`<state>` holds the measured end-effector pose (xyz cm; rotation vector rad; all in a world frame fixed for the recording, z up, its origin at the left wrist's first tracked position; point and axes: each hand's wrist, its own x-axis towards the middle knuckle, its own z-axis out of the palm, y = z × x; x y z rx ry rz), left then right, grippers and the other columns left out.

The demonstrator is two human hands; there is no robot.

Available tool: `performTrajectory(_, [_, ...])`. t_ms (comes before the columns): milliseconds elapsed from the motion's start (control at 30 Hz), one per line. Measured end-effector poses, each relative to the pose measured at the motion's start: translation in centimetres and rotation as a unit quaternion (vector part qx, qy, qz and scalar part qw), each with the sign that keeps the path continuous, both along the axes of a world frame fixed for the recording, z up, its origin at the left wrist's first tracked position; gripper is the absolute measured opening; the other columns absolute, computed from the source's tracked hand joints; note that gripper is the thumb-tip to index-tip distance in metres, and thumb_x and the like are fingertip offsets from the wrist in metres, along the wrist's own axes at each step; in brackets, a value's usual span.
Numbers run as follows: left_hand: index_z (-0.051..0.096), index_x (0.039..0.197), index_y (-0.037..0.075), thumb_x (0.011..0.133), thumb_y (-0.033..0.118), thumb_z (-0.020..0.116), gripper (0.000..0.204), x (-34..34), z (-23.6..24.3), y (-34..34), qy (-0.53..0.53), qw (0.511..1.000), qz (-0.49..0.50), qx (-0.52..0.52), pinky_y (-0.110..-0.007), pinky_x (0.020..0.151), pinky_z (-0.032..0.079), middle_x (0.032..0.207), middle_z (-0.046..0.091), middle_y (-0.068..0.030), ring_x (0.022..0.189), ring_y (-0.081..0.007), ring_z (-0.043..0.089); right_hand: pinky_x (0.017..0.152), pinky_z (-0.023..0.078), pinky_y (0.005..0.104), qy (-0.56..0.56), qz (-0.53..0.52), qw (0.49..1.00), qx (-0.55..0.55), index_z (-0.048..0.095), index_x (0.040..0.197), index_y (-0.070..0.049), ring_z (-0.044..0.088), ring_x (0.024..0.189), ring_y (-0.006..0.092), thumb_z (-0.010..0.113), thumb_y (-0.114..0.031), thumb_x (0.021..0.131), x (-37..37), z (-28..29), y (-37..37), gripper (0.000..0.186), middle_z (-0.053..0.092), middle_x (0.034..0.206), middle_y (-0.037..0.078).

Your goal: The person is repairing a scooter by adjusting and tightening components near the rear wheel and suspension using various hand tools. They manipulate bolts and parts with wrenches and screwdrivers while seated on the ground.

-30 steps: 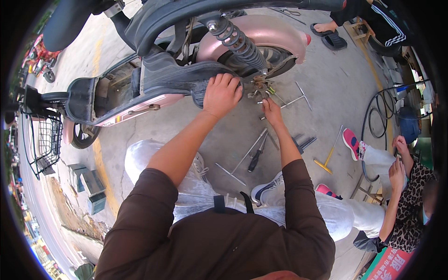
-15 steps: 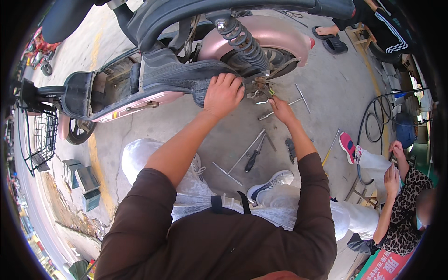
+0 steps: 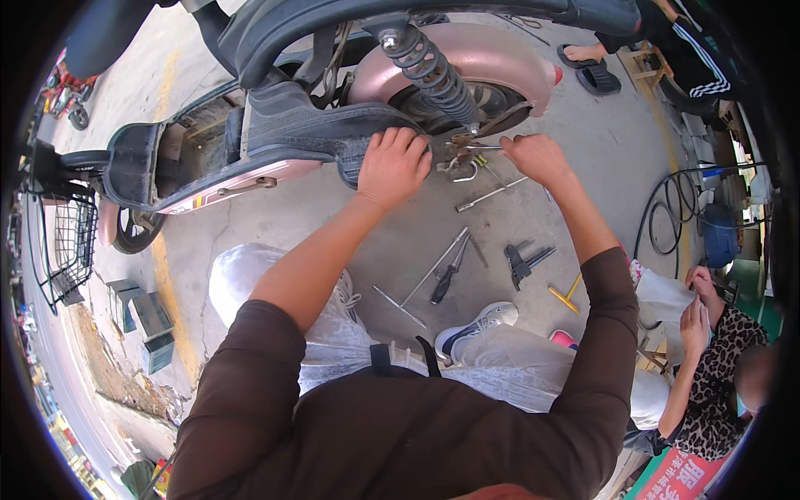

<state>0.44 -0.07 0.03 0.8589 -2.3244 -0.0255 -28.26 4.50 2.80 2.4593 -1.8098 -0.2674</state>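
A pink and black electric scooter [image 3: 292,133] stands before me. My left hand [image 3: 395,165] is closed over the edge of its black plastic side panel [image 3: 354,142], by the rear wheel. Below the coil shock absorber [image 3: 437,83], my right hand [image 3: 536,158] makes a fist round a slim metal tool [image 3: 488,147]. The tool's far end reaches a rusty metal bracket [image 3: 457,158]; its exact kind is hidden by my fingers. Just under the tool a green-yellow handle [image 3: 482,160] shows. The pink rear fender [image 3: 500,62] curves above the wheel.
On the concrete lie T-handle wrenches [image 3: 433,271], a black screwdriver [image 3: 446,283], a dark tool holder [image 3: 518,267] and a yellow-handled tool [image 3: 565,298]. A black hose [image 3: 667,212] coils at the right. A person in leopard print [image 3: 717,392] sits there; another person's sandalled foot [image 3: 596,71] is beyond.
My right hand has moved up and to the right and now grips the slim metal tool level with the bracket. My right elbow has swung outward. My left hand stays on the panel.
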Motion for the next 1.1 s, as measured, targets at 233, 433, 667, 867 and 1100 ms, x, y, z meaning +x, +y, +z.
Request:
performTrajectory(233, [0.060,0.094,0.009,0.080,0.025,0.059,0.021,0.1,-0.4,-0.1,0.007,1.000,-0.003,0.000,-0.036,0.077,0.039,0.091,0.053,-0.0049,0.090,-0.0220,0.050,0.060,0.053,0.0359,0.126,-0.079,0.989,-0.024,0.068,0.075,-0.009,0.067,0.073,0.0250,0.058,-0.013,0.075,9.3,1.3,2.7,0.011,0.067,0.074,0.008])
performTrajectory(433, [0.060,0.095,0.009,0.080,0.025,0.059,0.022,0.3,-0.1,0.1,-0.002,1.000,0.006,-0.002,-0.036,0.077,0.039,0.090,0.053,-0.0050,0.090,-0.0223,0.050,0.059,0.052,0.0365,-0.015,-0.135,0.990,0.042,0.065,0.079,-0.006,0.066,0.079,0.0263,0.056,-0.014,0.080,8.4,-0.9,7.5,0.012,0.066,0.081,0.013])
performTrajectory(667, [0.059,0.096,0.009,0.081,0.024,0.059,0.021,0.3,-0.4,0.2,-0.004,1.000,0.004,0.008,-0.037,0.076,0.040,0.093,0.054,-0.0054,0.091,-0.0241,0.051,0.058,0.049,0.0393,-0.437,-0.316,0.778,0.322,0.060,0.082,0.001,0.064,0.063,0.0265,0.051,-0.019,0.086,5.6,-20.0,11.5,0.023,0.063,0.066,0.014])
performTrajectory(867, [0.061,0.093,0.010,0.079,0.024,0.060,0.019,-0.3,-0.4,-0.1,0.012,1.000,0.000,-0.018,-0.037,0.074,0.040,0.088,0.054,-0.0040,0.087,-0.0229,0.051,0.069,0.047,0.0427,-0.272,-0.183,0.836,0.440,0.062,0.084,0.002,0.062,0.070,0.0306,0.052,-0.025,0.085,6.9,-25.5,14.8,0.029,0.066,0.078,0.013])
performTrajectory(1100, [0.060,0.095,0.010,0.079,0.023,0.060,0.020,-0.7,-0.1,0.2,0.004,1.000,-0.006,-0.008,-0.037,0.074,0.040,0.092,0.054,-0.0046,0.088,-0.0236,0.051,0.066,0.050,0.0404,-0.356,-0.196,0.911,0.075,0.060,0.083,-0.001,0.061,0.071,0.0286,0.052,-0.031,0.086,7.0,-24.2,7.8,0.032,0.065,0.084,0.010])
